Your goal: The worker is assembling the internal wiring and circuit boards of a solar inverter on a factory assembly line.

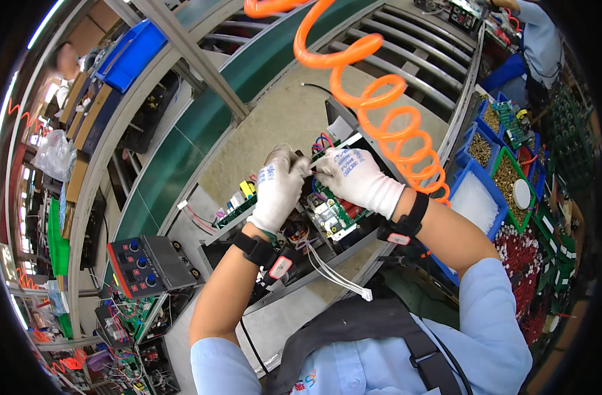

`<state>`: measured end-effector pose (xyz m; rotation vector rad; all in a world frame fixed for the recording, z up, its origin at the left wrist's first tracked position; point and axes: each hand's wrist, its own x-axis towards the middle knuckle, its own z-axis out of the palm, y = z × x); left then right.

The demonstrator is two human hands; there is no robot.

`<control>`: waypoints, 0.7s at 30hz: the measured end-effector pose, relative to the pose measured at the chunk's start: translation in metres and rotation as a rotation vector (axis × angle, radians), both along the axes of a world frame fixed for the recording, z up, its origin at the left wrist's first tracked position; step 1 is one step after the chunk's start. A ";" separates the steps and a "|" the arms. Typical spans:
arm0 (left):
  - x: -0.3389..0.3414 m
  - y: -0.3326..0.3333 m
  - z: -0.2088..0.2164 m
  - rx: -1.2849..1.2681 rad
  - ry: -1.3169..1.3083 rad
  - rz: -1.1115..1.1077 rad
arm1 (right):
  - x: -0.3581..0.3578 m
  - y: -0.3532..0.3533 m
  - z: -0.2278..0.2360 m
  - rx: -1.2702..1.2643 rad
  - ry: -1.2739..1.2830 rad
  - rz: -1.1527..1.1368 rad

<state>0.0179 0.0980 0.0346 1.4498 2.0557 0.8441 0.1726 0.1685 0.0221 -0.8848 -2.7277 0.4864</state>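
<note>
In white gloves, both my hands meet over an open electronic unit, fingertips close together. My left hand [276, 189] is closed in a pinch, and my right hand [361, 179] pinches from the other side. A small dark piece shows between them, too covered to name. Under my right hand lies a green circuit board [344, 216] with red and white parts. Another board with yellow components [247, 191] stands beside my left hand. White wires [327, 268] ending in a plug hang over the unit's near side. Red and blue wires [324, 140] show just beyond my fingers.
An orange coiled hose [406, 148] hangs close above my right hand. Blue bins [475, 204] and a green bin of brass-coloured parts [508, 172] stand right. A control panel with blue knobs [143, 264] sits left. Farther off are a roller conveyor [413, 52] and another person [541, 43].
</note>
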 end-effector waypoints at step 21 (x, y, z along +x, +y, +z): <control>-0.006 0.009 -0.033 0.078 0.510 -0.254 | -0.020 0.010 0.000 0.065 -0.241 0.014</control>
